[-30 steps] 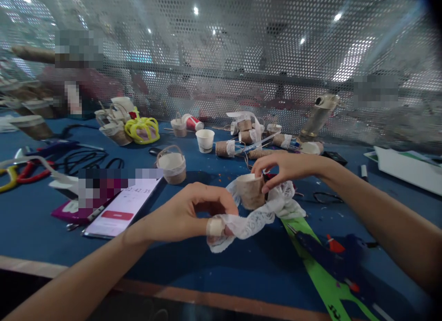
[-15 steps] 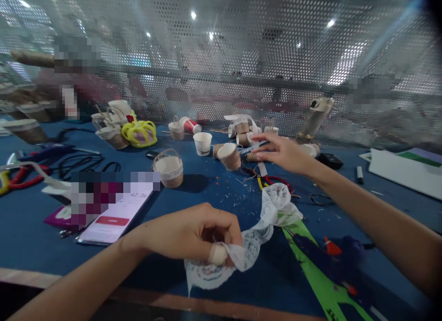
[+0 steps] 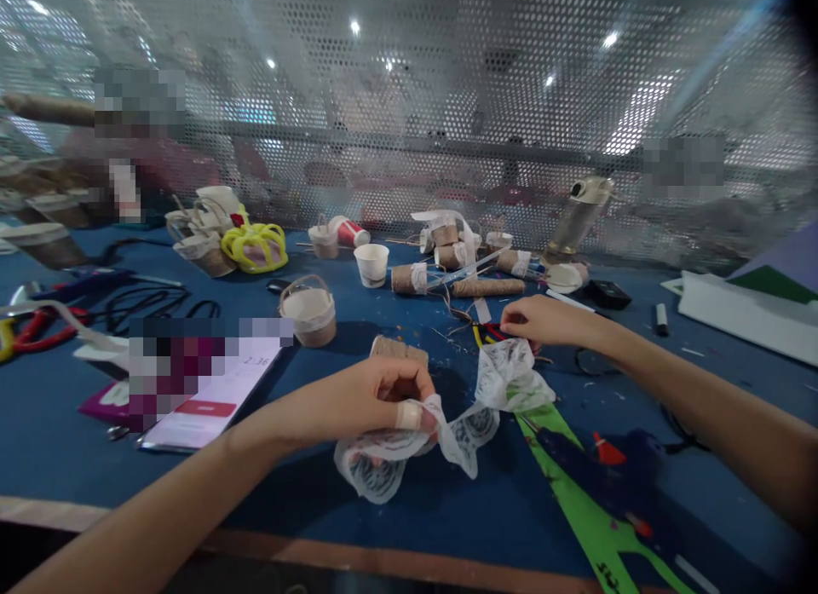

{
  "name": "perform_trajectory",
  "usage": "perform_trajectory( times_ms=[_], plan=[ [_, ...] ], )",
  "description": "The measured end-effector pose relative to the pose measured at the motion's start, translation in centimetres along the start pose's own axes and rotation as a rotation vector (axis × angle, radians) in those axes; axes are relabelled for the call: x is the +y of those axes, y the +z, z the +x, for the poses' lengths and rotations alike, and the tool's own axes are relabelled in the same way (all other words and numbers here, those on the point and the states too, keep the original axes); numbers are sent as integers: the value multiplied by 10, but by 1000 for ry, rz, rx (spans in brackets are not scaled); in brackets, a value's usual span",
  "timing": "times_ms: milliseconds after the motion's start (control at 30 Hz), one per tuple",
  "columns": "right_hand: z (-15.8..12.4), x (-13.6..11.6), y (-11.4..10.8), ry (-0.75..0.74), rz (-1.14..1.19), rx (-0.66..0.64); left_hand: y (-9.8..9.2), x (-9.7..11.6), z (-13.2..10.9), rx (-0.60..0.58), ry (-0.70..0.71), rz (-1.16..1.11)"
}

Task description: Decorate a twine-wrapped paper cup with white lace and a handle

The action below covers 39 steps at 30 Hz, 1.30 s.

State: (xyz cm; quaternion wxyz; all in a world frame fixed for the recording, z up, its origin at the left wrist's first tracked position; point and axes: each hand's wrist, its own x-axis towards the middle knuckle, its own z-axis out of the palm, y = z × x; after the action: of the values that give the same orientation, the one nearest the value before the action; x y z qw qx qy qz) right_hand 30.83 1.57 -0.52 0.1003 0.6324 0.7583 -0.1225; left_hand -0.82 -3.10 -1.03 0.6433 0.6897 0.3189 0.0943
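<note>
Nearest: left hand clenched, pinching the lace strip between thumb and a bandaged finger. The lace is loose and crumpled. It hangs in a loop under the hand, then runs up to a bunch on the blue table. It is not fixed to anything.

Right of it, a dark blue glue gun lies on a green paper strip, not in use.

Just behind the left hand, a brown paper cup lies bare, with no lace or handle on it.

Right hand is down on the table just above the lace bunch, fingers curled, by the red-and-yellow tool handles. Cannot tell whether it grips anything.

Progress, judged: this piece is at an early stage, lace unattached and cup bare.

Finished-looking pieces sit further back. These are a small cup basket with handle, a yellow basket and lace-banded tubes. A plain white paper cup and a red cup look untouched.

Far end: perforated metal screen.

Writing: phone at left shows digits "2:36" above a red button, and the rest of the screen is pixelated. No brand or label is readable anywhere else.
</note>
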Motion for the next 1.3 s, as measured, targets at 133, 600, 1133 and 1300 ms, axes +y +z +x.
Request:
perform_trajectory(
  times_ms=[133, 600, 1133, 1300],
  plan=[
    [3, -5, -4, 51, -119, -24, 0, -2, 2, 31, 0, 15],
    [5, 11, -9, 92, -201, 96, -3, -8, 3, 40, -2, 46],
    [-68, -4, -13, -116, 906, 1073, -2, -5, 0, -20, 127, 22],
    [-95, -36, 5, -300, 1590, 985, 6, -4, 4, 198, 375, 102]
  ],
)
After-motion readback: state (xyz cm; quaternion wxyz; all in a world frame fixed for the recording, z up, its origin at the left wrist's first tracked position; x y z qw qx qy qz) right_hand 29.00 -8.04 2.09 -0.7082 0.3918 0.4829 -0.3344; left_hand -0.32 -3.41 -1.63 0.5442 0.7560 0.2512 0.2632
